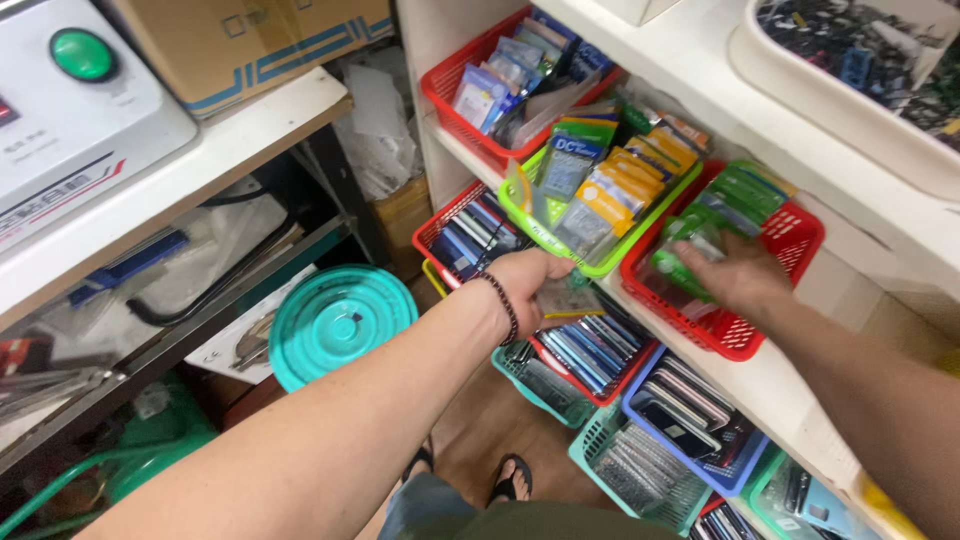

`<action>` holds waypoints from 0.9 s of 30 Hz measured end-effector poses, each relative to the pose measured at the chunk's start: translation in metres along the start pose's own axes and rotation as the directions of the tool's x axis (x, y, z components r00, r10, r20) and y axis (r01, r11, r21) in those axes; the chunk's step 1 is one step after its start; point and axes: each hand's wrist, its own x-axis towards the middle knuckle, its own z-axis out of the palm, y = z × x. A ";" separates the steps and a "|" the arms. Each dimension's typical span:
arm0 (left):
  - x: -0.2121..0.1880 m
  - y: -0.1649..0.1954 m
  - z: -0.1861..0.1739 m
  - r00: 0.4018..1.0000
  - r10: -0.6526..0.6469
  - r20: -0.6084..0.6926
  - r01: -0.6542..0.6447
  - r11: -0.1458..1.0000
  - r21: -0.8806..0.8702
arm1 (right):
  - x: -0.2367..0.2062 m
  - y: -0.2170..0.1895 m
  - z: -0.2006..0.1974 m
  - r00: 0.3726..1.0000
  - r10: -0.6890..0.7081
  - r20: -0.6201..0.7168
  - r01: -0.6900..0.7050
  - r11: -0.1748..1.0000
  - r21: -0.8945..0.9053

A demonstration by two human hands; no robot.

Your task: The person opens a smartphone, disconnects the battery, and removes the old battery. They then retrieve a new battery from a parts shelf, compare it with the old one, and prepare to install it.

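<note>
The left arm is stretching from the lower left of the frame up toward the middle, bare and nearly straight; a dark beaded band is sitting around its wrist; the left hand (525, 275) is curling just right of centre, knuckles up, fingers pinching closed around something flat; the right arm is coming in from the lower right corner, slanting up and left; the right hand (745, 275) is lying palm down right of centre, fingers spreading loosely toward the left, clasping nothing that can be seen.
</note>
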 end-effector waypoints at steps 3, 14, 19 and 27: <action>0.002 -0.004 0.003 0.999 -0.033 -0.020 0.033 0.999 0.025 | -0.049 -0.014 -0.005 0.992 -0.096 -0.085 0.096 0.995 -0.014; 0.013 -0.008 0.025 0.999 -0.037 0.032 0.035 0.997 0.065 | -0.111 -0.040 0.000 0.945 -0.238 -0.224 0.236 0.971 -0.035; 0.011 -0.011 0.018 0.999 -0.049 0.007 0.049 0.999 -0.009 | -0.103 -0.039 -0.005 0.975 -0.179 -0.130 0.179 0.984 -0.008; 0.034 -0.034 0.020 0.995 -0.075 0.069 0.066 0.991 0.117 | 0.002 0.014 -0.005 0.946 -0.213 -0.245 0.224 0.974 0.018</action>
